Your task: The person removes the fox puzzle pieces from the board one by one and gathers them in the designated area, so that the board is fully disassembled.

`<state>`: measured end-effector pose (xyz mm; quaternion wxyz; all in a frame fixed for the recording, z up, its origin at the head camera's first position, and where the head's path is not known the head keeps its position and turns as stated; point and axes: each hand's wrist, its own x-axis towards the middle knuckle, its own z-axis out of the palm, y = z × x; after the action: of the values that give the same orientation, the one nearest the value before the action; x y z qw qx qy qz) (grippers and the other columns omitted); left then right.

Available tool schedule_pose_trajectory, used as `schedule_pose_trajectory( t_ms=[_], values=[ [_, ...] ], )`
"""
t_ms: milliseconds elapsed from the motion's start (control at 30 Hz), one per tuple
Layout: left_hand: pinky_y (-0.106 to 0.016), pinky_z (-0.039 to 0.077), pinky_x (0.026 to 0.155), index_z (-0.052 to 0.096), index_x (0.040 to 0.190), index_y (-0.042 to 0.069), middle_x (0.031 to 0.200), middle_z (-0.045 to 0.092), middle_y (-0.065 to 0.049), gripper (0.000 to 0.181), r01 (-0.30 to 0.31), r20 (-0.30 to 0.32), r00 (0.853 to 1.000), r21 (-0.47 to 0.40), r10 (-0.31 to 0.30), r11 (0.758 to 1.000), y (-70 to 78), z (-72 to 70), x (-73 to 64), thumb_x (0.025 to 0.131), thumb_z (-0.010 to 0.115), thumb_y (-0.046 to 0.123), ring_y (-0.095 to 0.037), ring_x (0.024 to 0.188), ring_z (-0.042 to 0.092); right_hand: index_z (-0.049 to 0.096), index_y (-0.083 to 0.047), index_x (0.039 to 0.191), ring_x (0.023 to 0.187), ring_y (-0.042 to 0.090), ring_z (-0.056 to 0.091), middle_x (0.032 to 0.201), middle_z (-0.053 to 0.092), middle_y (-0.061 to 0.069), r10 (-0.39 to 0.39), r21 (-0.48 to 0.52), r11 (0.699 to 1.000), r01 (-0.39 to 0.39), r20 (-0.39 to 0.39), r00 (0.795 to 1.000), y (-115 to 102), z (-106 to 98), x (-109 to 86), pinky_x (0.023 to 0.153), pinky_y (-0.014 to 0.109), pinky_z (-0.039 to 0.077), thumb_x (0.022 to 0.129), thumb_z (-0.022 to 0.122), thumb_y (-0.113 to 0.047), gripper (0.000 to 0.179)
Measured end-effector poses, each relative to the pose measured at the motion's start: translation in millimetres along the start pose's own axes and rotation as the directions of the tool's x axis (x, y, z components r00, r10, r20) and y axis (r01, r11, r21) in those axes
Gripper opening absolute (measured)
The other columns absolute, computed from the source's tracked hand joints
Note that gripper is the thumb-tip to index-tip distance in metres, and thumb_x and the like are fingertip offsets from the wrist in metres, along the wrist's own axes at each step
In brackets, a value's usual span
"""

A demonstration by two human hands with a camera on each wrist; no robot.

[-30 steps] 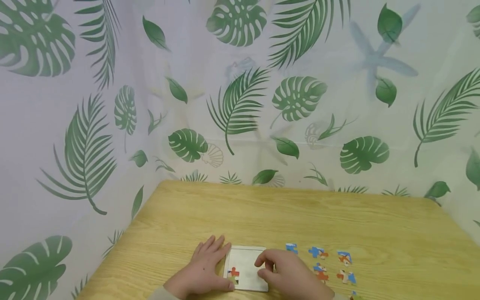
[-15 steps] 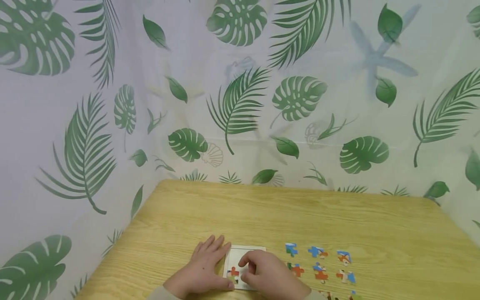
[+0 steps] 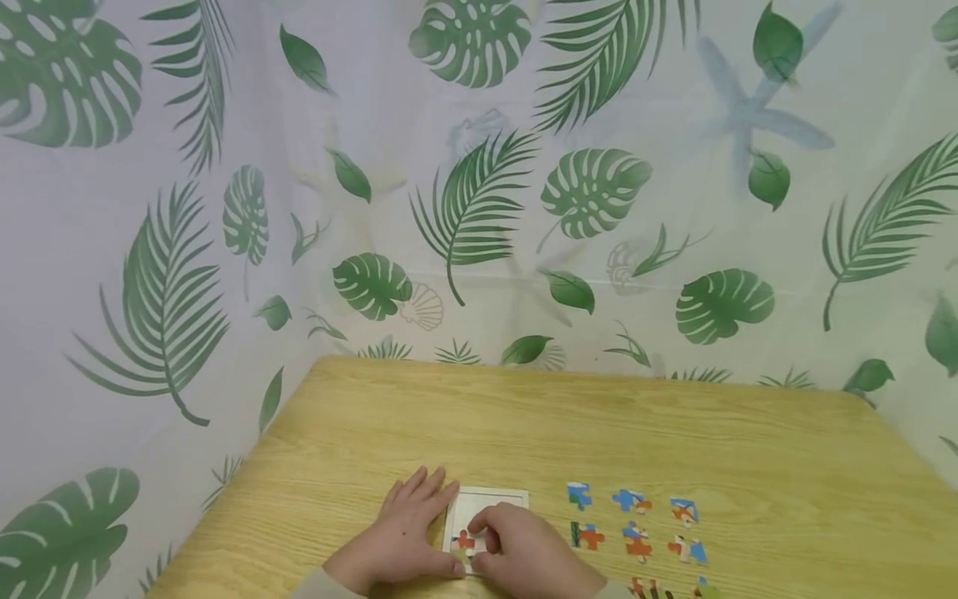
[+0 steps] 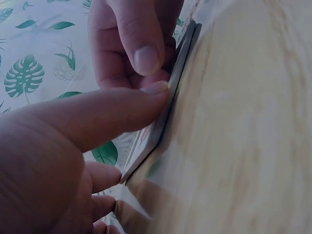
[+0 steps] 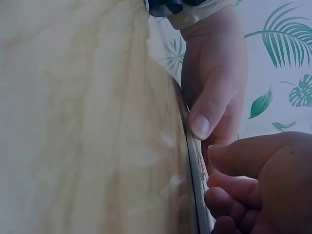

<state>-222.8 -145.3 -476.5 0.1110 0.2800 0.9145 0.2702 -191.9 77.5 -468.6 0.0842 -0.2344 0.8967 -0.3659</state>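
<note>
A shallow pale puzzle tray (image 3: 482, 502) lies at the table's near side. One puzzle piece (image 3: 464, 539), red with green below, sits in its near left corner. My left hand (image 3: 404, 528) is spread along the tray's left side, with its thumb by the near edge; in the left wrist view the thumb (image 4: 122, 114) rests against the tray's edge. Over the tray, my right hand (image 3: 527, 549) has its index finger and thumb apart, their tips at the piece's right side. Between them I see nothing held. The right wrist view hides the piece.
Several loose puzzle pieces lie in rows to the right of the tray, among them a blue one (image 3: 579, 495) and a red one (image 3: 638, 542). The wooden table (image 3: 419, 408) meets a leaf-patterned curtain (image 3: 516, 249) at the back and left.
My right hand has moved left across the tray to the puzzle piece in its corner, uncovering loose pieces on the right. My left hand has stayed at the tray's side.
</note>
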Motion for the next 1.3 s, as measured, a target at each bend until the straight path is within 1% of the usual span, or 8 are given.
schedule_pose_trajectory(
  t_ms=[167, 267, 400, 467, 567, 700, 1033, 1300],
  values=[
    [-0.068, 0.002, 0.116, 0.036, 0.157, 0.004, 0.165, 0.018, -0.021, 0.110, 0.009, 0.025, 1.000, -0.018, -0.008, 1.000, 1.3, -4.4, -2.3, 0.074, 0.079, 0.063, -0.045, 0.151, 0.006, 0.069, -0.007, 0.114, 0.061, 0.004, 0.043, 0.072, 0.049, -0.011, -0.013, -0.032, 0.999, 0.013, 0.003, 1.000, 1, 4, 0.6, 0.058, 0.024, 0.040, 0.086, 0.074, -0.023, 0.032],
    [-0.069, 0.003, 0.115, 0.036, 0.156, 0.004, 0.165, 0.019, -0.022, 0.111, 0.006, 0.028, 1.000, -0.008, -0.006, 1.000, 1.1, -4.2, -4.9, 0.073, 0.079, 0.063, -0.046, 0.151, 0.007, 0.071, -0.009, 0.111, 0.060, 0.004, 0.044, 0.071, 0.049, -0.010, 0.008, -0.015, 1.000, -0.007, 0.014, 1.000, 0, 7, 0.7, 0.057, 0.024, 0.040, 0.086, 0.074, -0.021, 0.028],
    [-0.069, 0.002, 0.115, 0.036, 0.157, 0.006, 0.165, 0.019, -0.021, 0.111, 0.029, 0.041, 0.999, -0.011, -0.029, 1.000, -1.1, -2.0, -7.7, 0.073, 0.079, 0.063, -0.045, 0.151, 0.007, 0.073, -0.011, 0.104, 0.059, 0.005, 0.044, 0.070, 0.051, -0.010, 0.039, 0.043, 0.998, -0.041, 0.029, 0.999, -1, 11, 0.0, 0.057, 0.025, 0.041, 0.086, 0.075, -0.018, 0.019],
    [-0.069, 0.002, 0.115, 0.036, 0.157, 0.006, 0.165, 0.019, -0.020, 0.110, 0.037, 0.046, 0.998, -0.013, -0.036, 0.999, -2.0, -1.1, -7.6, 0.074, 0.079, 0.063, -0.045, 0.151, 0.007, 0.073, -0.012, 0.101, 0.059, 0.005, 0.045, 0.070, 0.051, -0.011, 0.034, 0.044, 0.998, -0.035, 0.019, 0.999, -1, 11, -0.7, 0.057, 0.025, 0.041, 0.086, 0.076, -0.018, 0.017],
    [-0.070, 0.002, 0.114, 0.036, 0.157, 0.006, 0.165, 0.019, -0.020, 0.109, 0.017, 0.038, 0.999, 0.000, -0.017, 1.000, -1.1, -0.9, -4.8, 0.074, 0.078, 0.064, -0.045, 0.151, 0.007, 0.072, -0.013, 0.098, 0.060, 0.004, 0.045, 0.071, 0.051, -0.012, 0.026, 0.010, 1.000, -0.026, -0.018, 1.000, -1, 10, -2.0, 0.058, 0.025, 0.041, 0.087, 0.077, -0.019, 0.014],
    [-0.069, 0.002, 0.115, 0.036, 0.157, 0.006, 0.165, 0.019, -0.020, 0.110, -0.009, 0.029, 1.000, -0.006, 0.009, 1.000, 2.5, -1.2, -0.1, 0.073, 0.079, 0.064, -0.045, 0.151, 0.006, 0.069, -0.014, 0.095, 0.060, 0.005, 0.045, 0.070, 0.050, -0.012, 0.055, -0.038, 0.998, -0.057, -0.056, 0.997, 0, 9, -2.8, 0.058, 0.026, 0.041, 0.086, 0.078, -0.022, 0.015],
    [-0.066, 0.000, 0.116, 0.035, 0.157, 0.006, 0.166, 0.017, -0.020, 0.112, 0.007, 0.028, 1.000, 0.002, -0.007, 1.000, 3.2, -2.6, 4.1, 0.073, 0.079, 0.064, -0.043, 0.152, 0.005, 0.066, -0.014, 0.090, 0.061, 0.007, 0.046, 0.071, 0.050, -0.009, 0.102, -0.089, 0.990, -0.110, -0.093, 0.990, -6, 6, 0.9, 0.059, 0.027, 0.042, 0.084, 0.079, -0.022, 0.017],
    [-0.068, 0.002, 0.115, 0.036, 0.157, 0.006, 0.165, 0.019, -0.020, 0.113, 0.015, 0.031, 0.999, 0.013, -0.016, 1.000, 3.8, -3.5, 0.8, 0.071, 0.078, 0.066, -0.043, 0.152, 0.007, 0.065, -0.015, 0.088, 0.061, 0.007, 0.048, 0.070, 0.052, -0.009, 0.135, -0.048, 0.989, -0.140, -0.086, 0.987, -9, 9, 3.1, 0.058, 0.029, 0.044, 0.083, 0.080, -0.021, 0.017]
  ],
)
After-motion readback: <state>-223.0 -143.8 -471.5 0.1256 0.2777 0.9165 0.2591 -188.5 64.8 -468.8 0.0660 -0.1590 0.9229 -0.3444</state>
